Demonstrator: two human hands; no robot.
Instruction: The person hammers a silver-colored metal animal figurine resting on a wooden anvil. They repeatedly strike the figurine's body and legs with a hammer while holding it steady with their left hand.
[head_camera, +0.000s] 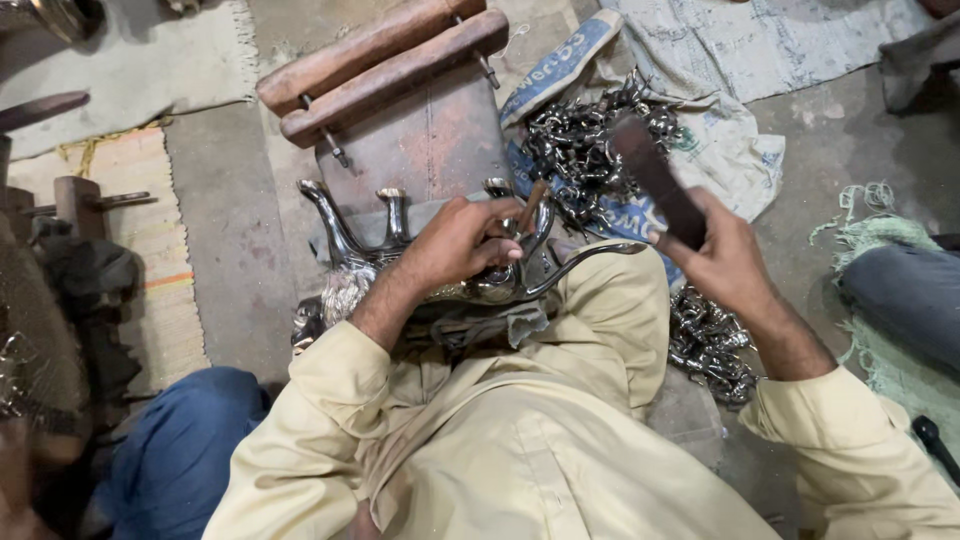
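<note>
Left hand (465, 240) pins metal casting (420, 265); right hand (715, 250) clamps raised hammer (655, 180) (clear above).

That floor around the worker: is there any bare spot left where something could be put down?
Bare concrete floor runs between the striped mat and the wooden clamp block. Another bare strip lies right of the printed sack, before the green frayed cloth. It is crowded around the left hand, right hand, the shiny metal piece and the metal parts pile.
</note>
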